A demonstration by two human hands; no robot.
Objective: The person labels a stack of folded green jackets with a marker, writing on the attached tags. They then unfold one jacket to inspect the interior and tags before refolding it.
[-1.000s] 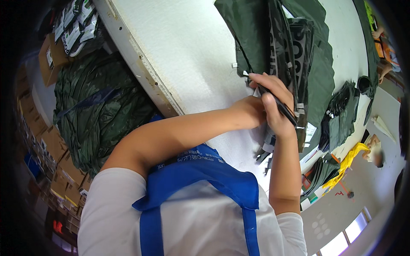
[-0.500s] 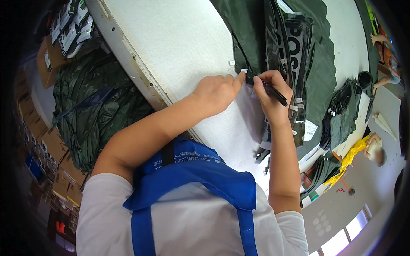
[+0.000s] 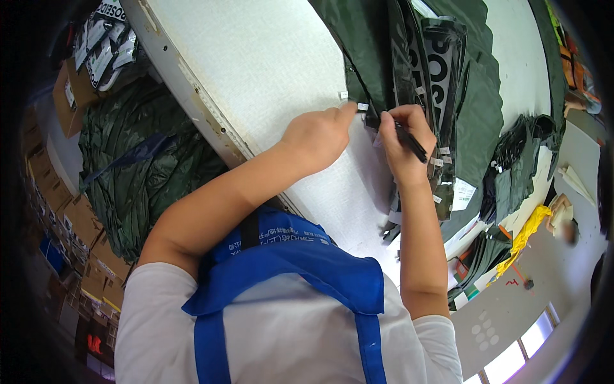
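My right hand (image 3: pixel 410 144) grips a black marker pen (image 3: pixel 412 143) between thumb and fingers, its back end slanting down to the right. The writing end is hidden by my fingers, close to a dark strap end at the garment's edge. My left hand (image 3: pixel 318 137) is closed, palm down, with its fingertips beside a small white tag (image 3: pixel 362 107). Whether they pinch anything is hidden. Another white tag (image 3: pixel 343 95) lies just beyond the fingertips, at the edge of a dark green garment (image 3: pixel 371 73). Dark strips with several white tags lie past my right hand.
A white tabletop (image 3: pixel 262 64) has a metal edge (image 3: pixel 192 86) on its left. Beyond that is a heap of dark green fabric (image 3: pixel 141 153), near cardboard boxes (image 3: pixel 80 211). More dark garments (image 3: pixel 511 169) and a yellow cloth (image 3: pixel 521 246) lie at the right, where other people stand.
My left hand has drawn back slightly to the left, and the white tag by its fingertips shows more fully. My right hand has barely shifted, still with the marker pen.
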